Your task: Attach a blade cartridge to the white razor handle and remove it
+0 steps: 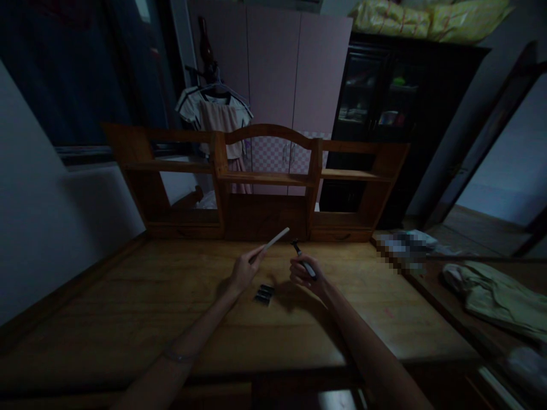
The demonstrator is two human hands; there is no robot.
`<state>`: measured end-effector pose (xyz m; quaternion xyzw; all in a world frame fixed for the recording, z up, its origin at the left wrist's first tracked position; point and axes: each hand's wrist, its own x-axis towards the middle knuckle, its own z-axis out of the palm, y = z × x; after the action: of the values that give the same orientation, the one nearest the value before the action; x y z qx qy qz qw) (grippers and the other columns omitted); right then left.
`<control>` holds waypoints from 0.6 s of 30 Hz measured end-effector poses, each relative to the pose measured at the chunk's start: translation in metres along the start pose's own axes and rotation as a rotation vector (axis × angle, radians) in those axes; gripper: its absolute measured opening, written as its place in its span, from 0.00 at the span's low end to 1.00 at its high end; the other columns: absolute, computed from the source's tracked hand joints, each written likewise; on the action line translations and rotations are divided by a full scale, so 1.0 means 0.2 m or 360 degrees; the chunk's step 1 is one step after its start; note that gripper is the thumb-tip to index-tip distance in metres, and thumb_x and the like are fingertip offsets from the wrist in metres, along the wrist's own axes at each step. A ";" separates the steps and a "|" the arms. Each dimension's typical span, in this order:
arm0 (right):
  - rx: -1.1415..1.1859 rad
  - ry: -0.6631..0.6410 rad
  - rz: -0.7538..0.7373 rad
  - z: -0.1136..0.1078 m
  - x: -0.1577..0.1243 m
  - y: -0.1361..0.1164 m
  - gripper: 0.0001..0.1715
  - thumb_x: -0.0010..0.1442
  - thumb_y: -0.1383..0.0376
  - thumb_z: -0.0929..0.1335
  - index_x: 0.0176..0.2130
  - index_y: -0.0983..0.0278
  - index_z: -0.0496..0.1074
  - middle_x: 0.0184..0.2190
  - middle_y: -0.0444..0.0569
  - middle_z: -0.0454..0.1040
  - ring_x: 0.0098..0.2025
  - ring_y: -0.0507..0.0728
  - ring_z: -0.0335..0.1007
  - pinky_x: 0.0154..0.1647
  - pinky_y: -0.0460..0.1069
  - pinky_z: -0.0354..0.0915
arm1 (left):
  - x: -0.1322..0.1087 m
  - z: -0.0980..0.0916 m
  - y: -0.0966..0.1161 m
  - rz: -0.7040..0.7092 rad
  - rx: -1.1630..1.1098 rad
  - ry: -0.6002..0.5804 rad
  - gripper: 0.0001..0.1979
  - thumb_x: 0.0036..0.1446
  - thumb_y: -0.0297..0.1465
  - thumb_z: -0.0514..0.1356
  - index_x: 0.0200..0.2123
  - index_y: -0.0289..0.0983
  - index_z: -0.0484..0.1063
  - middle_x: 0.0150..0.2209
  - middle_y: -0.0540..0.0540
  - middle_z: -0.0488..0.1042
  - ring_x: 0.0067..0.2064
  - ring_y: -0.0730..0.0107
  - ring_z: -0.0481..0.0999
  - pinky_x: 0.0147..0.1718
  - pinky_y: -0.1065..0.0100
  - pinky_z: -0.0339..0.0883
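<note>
My left hand (247, 270) is closed around a slim, pale, flat stick (277, 238) that points up and to the right; its exact kind is unclear. In my right hand (308, 272) is a razor (304, 263) with a dark head and a black and light grey handle, its head tilted up to the left. The stick's tip and the razor's head are close together but apart. On the table between and below my hands lies a small pack of dark razor cartridges (264, 294), in a short row.
The wooden table (171, 319) has a shelf unit (265, 177) along its far edge. To the right are a pale green cloth (491, 293) and a blurred-out item (401, 249). Behind stand a pink wardrobe (273, 74), hanging clothes (217, 114) and a dark cabinet (440, 108).
</note>
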<state>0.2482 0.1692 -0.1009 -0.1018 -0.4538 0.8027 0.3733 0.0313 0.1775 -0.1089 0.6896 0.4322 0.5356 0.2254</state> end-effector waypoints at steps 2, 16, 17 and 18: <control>-0.0024 0.0045 -0.0016 -0.01 0.00 0.00 0.23 0.57 0.63 0.61 0.14 0.63 0.52 0.09 0.37 0.47 0.10 0.46 0.41 0.10 0.43 0.45 | 0.00 0.00 0.00 -0.0011 -0.0046 0.0022 0.19 0.57 0.40 0.55 0.48 0.36 0.72 0.46 0.44 0.74 0.49 0.61 0.72 0.48 0.64 0.64; -0.1197 0.1040 -0.0357 -0.03 0.05 0.06 0.23 0.55 0.48 0.64 0.25 0.65 0.61 0.17 0.41 0.59 0.16 0.48 0.51 0.15 0.43 0.46 | 0.00 0.03 -0.05 -0.0404 -0.0498 -0.0032 0.26 0.50 0.45 0.59 0.47 0.34 0.72 0.22 0.52 0.65 0.21 0.79 0.59 0.18 0.76 0.50; -0.1386 0.1133 -0.0390 -0.04 0.05 0.05 0.24 0.55 0.48 0.64 0.24 0.65 0.61 0.17 0.40 0.58 0.17 0.48 0.50 0.16 0.43 0.45 | 0.00 0.03 -0.05 -0.0463 -0.0546 -0.0048 0.27 0.49 0.46 0.60 0.47 0.34 0.72 0.21 0.53 0.62 0.20 0.80 0.57 0.17 0.76 0.47; -0.1582 0.1207 -0.0420 -0.05 0.05 0.05 0.24 0.55 0.48 0.65 0.22 0.65 0.62 0.17 0.40 0.57 0.18 0.48 0.51 0.17 0.43 0.45 | 0.00 0.03 -0.05 -0.0513 -0.0600 -0.0068 0.28 0.48 0.46 0.60 0.47 0.34 0.71 0.20 0.54 0.60 0.19 0.80 0.54 0.16 0.76 0.45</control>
<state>0.2409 0.1788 -0.1125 -0.4833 -0.6170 0.3518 0.5118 0.0340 0.1835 -0.1185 0.5686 0.4242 0.5492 0.4417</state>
